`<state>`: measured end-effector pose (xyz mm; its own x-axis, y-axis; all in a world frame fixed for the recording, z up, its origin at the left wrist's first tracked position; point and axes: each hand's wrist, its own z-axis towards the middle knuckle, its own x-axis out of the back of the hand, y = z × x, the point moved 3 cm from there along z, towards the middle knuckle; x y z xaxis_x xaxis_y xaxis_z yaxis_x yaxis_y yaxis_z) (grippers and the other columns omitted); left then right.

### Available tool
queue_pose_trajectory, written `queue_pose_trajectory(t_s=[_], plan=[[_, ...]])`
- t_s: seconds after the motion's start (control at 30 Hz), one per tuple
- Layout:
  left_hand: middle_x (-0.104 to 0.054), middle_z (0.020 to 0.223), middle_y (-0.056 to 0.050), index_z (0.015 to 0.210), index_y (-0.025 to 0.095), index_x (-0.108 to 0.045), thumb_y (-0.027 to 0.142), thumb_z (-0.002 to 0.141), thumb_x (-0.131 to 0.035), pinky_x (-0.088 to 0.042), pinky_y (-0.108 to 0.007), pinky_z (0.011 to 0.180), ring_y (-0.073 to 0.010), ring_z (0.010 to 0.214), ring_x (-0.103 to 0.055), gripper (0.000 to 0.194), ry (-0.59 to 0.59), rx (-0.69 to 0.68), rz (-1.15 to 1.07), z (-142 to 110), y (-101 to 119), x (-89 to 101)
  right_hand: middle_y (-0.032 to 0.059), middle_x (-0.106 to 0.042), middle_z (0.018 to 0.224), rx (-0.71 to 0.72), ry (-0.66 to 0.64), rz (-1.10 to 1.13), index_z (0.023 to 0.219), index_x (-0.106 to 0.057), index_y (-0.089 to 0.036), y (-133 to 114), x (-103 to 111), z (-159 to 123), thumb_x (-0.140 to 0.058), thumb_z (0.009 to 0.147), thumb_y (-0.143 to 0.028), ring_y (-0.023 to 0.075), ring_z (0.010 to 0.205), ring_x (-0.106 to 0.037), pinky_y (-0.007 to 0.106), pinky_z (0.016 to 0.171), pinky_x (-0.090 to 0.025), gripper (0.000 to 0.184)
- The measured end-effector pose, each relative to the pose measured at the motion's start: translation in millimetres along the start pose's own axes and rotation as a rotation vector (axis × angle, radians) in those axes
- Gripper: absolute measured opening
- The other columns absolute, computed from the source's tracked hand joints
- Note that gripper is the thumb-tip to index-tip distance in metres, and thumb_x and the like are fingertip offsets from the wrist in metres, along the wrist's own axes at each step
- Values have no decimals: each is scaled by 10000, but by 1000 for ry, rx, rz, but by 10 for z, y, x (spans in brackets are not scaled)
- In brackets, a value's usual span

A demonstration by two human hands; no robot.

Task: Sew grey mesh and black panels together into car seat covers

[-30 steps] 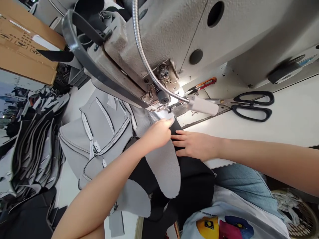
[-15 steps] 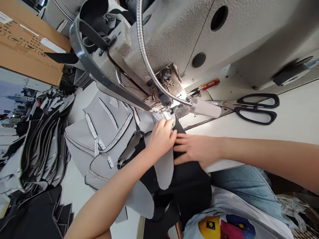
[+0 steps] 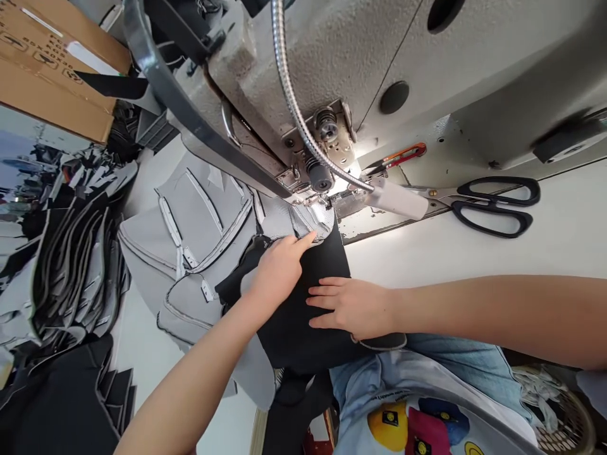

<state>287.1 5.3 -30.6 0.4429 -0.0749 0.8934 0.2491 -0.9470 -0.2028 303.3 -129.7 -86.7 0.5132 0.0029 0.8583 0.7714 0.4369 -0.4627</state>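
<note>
My left hand (image 3: 279,270) rests on the black fabric (image 3: 315,268) just in front of the sewing machine's presser foot (image 3: 317,201). One finger stretches out to the edge of a light grey mesh piece (image 3: 306,218) lying under the foot. My right hand (image 3: 351,306) lies flat on the same fabric, nearer my body, with its fingers spread. Sewn grey panels (image 3: 203,221) with white-edged seams spread out left of the foot, joined or lying against the black fabric; I cannot tell which.
Black-handled scissors (image 3: 493,205) and red-handled thread snips (image 3: 401,157) lie right of the needle area. A white-tipped flexible lamp (image 3: 397,198) hangs close above. Stacked cut pieces (image 3: 76,272), folded black fabric (image 3: 61,398) and a cardboard box (image 3: 57,69) stand at left.
The right hand has moved back toward my body, apart from the left. The left hand has shifted left and extended a finger. The black fabric is spread flatter, covering much of a grey flap.
</note>
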Motion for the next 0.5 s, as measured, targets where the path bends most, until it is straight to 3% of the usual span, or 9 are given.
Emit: queue_pose_trajectory(t_s=[0.1,0.3,0.5], plan=[[-653,989,-46,1411,269,-428,36,795,-331,-470,-268,770,-187,872,-608,666,0,22,-131,21,86,81,153,-484,1408,4,15,-33,1310,-560,-177,3,-29,5,-625,805,-215,284,1331,-414,424,1130,-260,511],[-668,772,-25,1508,234,-198,242,772,-471,-435,-266,567,-209,682,-617,785,-159,51,-324,55,296,172,152,-549,1340,4,90,-49,1253,-605,-167,3,-23,34,-552,825,-172,267,1273,-478,417,1105,-296,431],[-690,902,-71,1471,212,-315,237,752,-473,-448,-269,576,-216,730,-629,736,-179,52,-404,132,267,178,159,-551,1331,-12,115,-90,1252,-604,-174,2,-43,0,-556,843,-209,280,1254,-487,442,1099,-290,414]])
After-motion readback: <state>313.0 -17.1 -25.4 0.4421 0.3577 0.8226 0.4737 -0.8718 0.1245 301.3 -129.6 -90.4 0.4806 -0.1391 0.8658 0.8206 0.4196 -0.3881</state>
